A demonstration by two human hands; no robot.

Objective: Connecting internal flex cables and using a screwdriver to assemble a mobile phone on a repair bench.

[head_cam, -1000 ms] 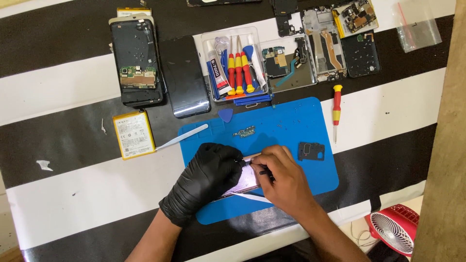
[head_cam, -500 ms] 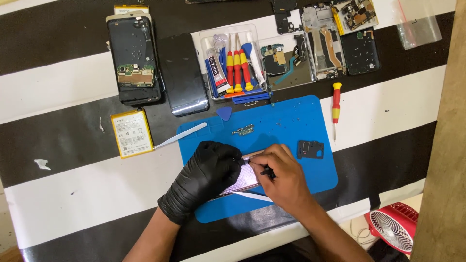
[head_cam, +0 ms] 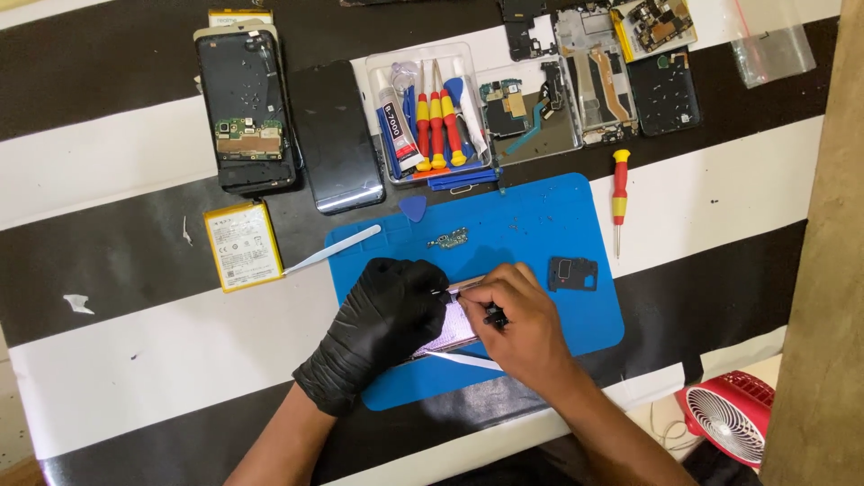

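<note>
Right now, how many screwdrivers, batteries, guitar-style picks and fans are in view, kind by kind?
Red-and-yellow screwdrivers: 4, three in the clear tray and one loose
Yellow battery: 1
Blue pick: 1
Red fan: 1
Total: 7

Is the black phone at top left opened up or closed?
Opened: the black phone lies back-off, its green circuit board exposed.

Matt blue rubbery mat [head_cam: 540,234] on glossy striped tablecloth [head_cam: 135,378] — left glove [head_cam: 382,328] black, faintly shiny.
</note>
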